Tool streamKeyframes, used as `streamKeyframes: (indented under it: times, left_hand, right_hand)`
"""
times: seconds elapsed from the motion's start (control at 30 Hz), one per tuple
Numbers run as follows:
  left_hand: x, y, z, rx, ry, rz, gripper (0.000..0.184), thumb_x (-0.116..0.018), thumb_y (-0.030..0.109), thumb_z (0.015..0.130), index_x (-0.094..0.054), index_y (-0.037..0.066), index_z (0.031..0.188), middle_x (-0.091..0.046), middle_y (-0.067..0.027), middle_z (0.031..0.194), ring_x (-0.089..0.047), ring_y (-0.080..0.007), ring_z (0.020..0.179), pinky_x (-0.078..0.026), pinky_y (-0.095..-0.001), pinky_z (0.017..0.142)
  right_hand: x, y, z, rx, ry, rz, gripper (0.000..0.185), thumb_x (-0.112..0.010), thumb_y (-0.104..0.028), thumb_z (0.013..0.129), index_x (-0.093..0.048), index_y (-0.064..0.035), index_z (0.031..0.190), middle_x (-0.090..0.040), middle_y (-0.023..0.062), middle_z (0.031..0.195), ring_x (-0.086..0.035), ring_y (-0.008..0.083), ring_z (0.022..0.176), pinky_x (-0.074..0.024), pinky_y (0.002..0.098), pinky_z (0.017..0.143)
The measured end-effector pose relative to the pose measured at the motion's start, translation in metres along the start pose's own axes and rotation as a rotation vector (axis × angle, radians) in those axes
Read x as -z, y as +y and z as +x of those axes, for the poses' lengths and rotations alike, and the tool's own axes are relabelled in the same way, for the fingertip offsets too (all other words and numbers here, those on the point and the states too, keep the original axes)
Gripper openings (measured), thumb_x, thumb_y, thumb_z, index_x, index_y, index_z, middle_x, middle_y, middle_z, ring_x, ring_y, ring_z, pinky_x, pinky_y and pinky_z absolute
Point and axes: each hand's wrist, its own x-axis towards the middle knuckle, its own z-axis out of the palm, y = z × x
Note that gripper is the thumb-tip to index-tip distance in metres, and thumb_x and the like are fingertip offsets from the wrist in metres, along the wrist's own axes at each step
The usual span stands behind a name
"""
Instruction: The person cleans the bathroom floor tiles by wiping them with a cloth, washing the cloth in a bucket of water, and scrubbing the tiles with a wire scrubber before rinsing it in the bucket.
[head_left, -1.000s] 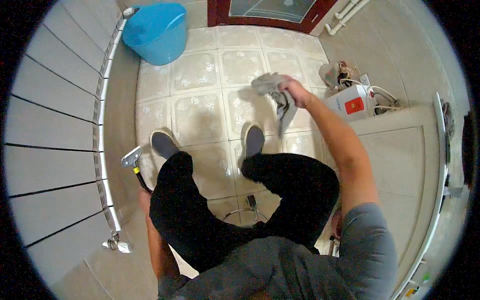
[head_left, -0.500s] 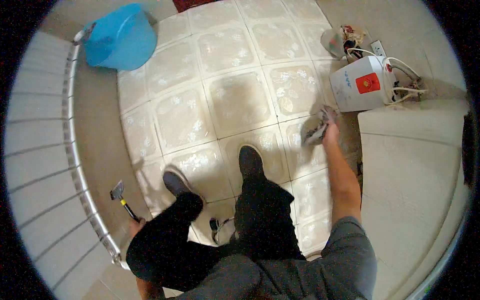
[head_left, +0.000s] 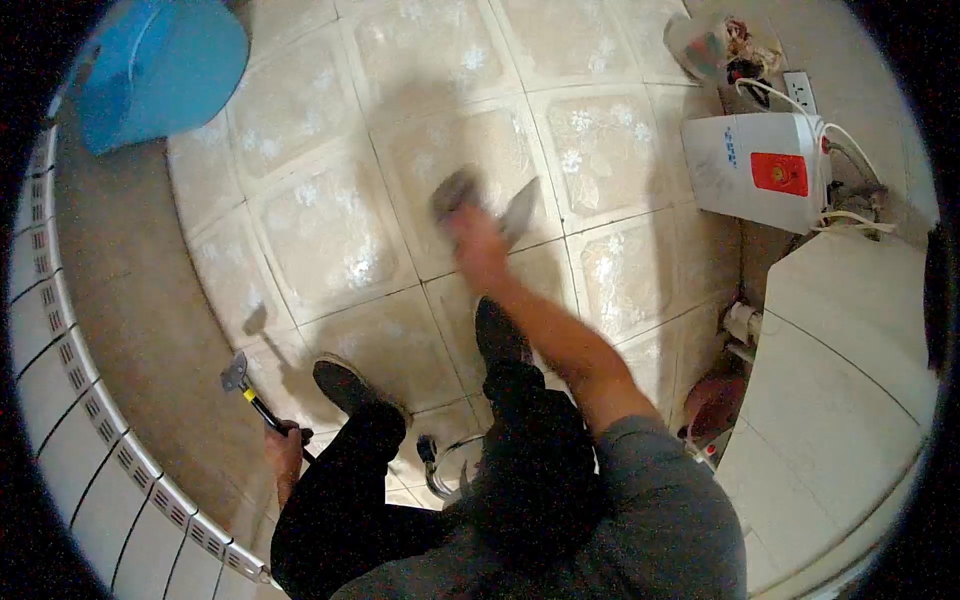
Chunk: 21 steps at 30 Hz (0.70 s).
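My left hand (head_left: 285, 452) is closed around the black handle of a scraper (head_left: 256, 398) with a yellow band and a flat metal head. The scraper points up and away, beside my left knee. Farther forward, my right hand (head_left: 482, 248) grips a grey rag (head_left: 457, 190), smeared by motion, over the tiled floor (head_left: 330, 230). Its lower folds are blurred, so I cannot tell whether the rag touches the tiles. My two dark shoes stand on the floor behind it.
A blue tub (head_left: 165, 75) stands at the upper left, near a white radiator (head_left: 95, 450). On the right are a white box with a red label (head_left: 745, 165), a wall socket (head_left: 800, 92), a plastic bag (head_left: 695, 48) and a pale cabinet (head_left: 830, 370). A cable (head_left: 440, 468) lies between my legs.
My right hand has swung left with the rag, from beside the white box to the middle of the floor. The left hand still holds the scraper. The view has shifted.
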Motion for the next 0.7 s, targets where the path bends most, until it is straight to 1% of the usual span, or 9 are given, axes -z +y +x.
streamKeyframes:
  times: [0.03, 0.13, 0.2, 0.3, 0.37, 0.4, 0.53, 0.63, 0.7]
  left_hand:
    - [0.000, -0.003, -0.003, 0.010, -0.006, -0.004, 0.018, -0.057, 0.004, 0.080, -0.053, -0.004, 0.096, -0.065, -0.0139, 0.076, -0.071, -0.0234, 0.066, -0.059, -0.0345, 0.061]
    - [-0.003, 0.022, -0.007, -0.132, -0.074, -0.310, 0.018, -0.056, 0.000, 0.079, -0.052, -0.002, 0.096, -0.063, -0.0123, 0.082, -0.070, -0.0265, 0.066, -0.058, -0.0350, 0.060]
    - [0.001, 0.036, 0.003, -0.196, -0.020, -0.266, 0.018, -0.056, 0.000, 0.079, -0.051, -0.002, 0.096, -0.063, -0.0125, 0.083, -0.068, -0.0260, 0.065, -0.057, -0.0355, 0.060]
    - [0.011, 0.048, 0.028, -0.264, 0.046, -0.108, 0.019, -0.056, -0.001, 0.079, -0.051, -0.002, 0.098, -0.062, -0.0125, 0.082, -0.067, -0.0248, 0.065, -0.055, -0.0366, 0.060]
    - [0.020, 0.066, 0.045, -0.269, 0.058, 0.010, 0.021, -0.056, -0.001, 0.079, -0.050, -0.002, 0.099, -0.061, -0.0124, 0.080, -0.066, -0.0241, 0.066, -0.054, -0.0372, 0.062]
    - [0.025, 0.081, 0.051, -0.258, 0.002, 0.004, 0.022, -0.057, 0.001, 0.079, -0.051, -0.002, 0.100, -0.061, -0.0128, 0.079, -0.066, -0.0241, 0.068, -0.054, -0.0378, 0.063]
    - [0.038, 0.174, 0.060, -0.332, 0.069, 0.237, 0.025, -0.058, 0.007, 0.081, -0.051, -0.003, 0.103, -0.061, -0.0145, 0.077, -0.066, -0.0279, 0.077, -0.052, -0.0404, 0.068]
    - [0.052, 0.174, 0.132, -0.449, 0.066, 0.505, 0.032, -0.057, 0.012, 0.081, -0.051, -0.004, 0.107, -0.062, -0.0200, 0.087, -0.064, -0.0343, 0.084, -0.050, -0.0435, 0.074]
    - [0.051, 0.181, 0.172, -0.474, 0.075, 0.650, 0.034, -0.056, 0.013, 0.081, -0.051, -0.005, 0.109, -0.062, -0.0217, 0.090, -0.064, -0.0363, 0.086, -0.050, -0.0443, 0.077]
  right_hand:
    - [0.007, -0.037, -0.024, 0.088, -0.072, 0.309, 0.045, -0.059, -0.001, 0.072, -0.065, -0.0080, 0.116, -0.058, 0.0173, 0.125, -0.053, 0.0365, 0.120, -0.0415, 0.0476, 0.104]
    - [0.026, -0.078, -0.051, 0.147, -0.384, 0.466, 0.055, -0.059, -0.001, 0.071, -0.060, -0.0089, 0.126, -0.055, 0.0157, 0.129, -0.051, 0.0328, 0.124, -0.0409, 0.0441, 0.106]
    - [0.058, -0.070, -0.040, -0.261, -0.688, 0.989, 0.066, -0.059, -0.003, 0.071, -0.051, -0.0105, 0.136, -0.051, 0.0114, 0.133, -0.046, 0.0266, 0.129, -0.0400, 0.0397, 0.106]
    - [0.146, -0.014, 0.029, -0.530, -0.667, 1.117, 0.068, -0.057, -0.006, 0.072, -0.045, -0.0113, 0.139, -0.047, 0.0057, 0.136, -0.039, 0.0207, 0.132, -0.0364, 0.0358, 0.108]
    - [0.138, 0.075, 0.053, -0.306, -0.371, 1.061, 0.060, -0.055, -0.009, 0.076, -0.047, -0.0109, 0.136, -0.047, 0.0063, 0.136, -0.041, 0.0200, 0.130, -0.0382, 0.0356, 0.107]
    - [0.136, 0.119, 0.068, -0.483, -0.301, 1.204, 0.058, -0.054, -0.008, 0.077, -0.047, -0.0103, 0.135, -0.048, 0.0075, 0.135, -0.044, 0.0210, 0.127, -0.0404, 0.0367, 0.106]
    - [0.134, 0.174, 0.149, -0.627, -0.088, 1.040, 0.057, -0.058, -0.006, 0.083, -0.045, -0.0052, 0.138, -0.058, 0.0123, 0.127, -0.053, 0.0247, 0.121, -0.0421, 0.0389, 0.106]
    - [0.070, 0.103, 0.156, -0.241, 0.192, 0.145, 0.052, -0.060, -0.010, 0.082, -0.054, -0.0015, 0.133, -0.058, 0.0202, 0.131, -0.052, 0.0354, 0.124, -0.0383, 0.0464, 0.109]
    - [0.011, 0.034, 0.124, 0.028, -0.089, -0.035, 0.049, -0.058, -0.011, 0.082, -0.056, -0.0032, 0.131, -0.055, 0.0179, 0.136, -0.051, 0.0365, 0.125, -0.0349, 0.0500, 0.109]
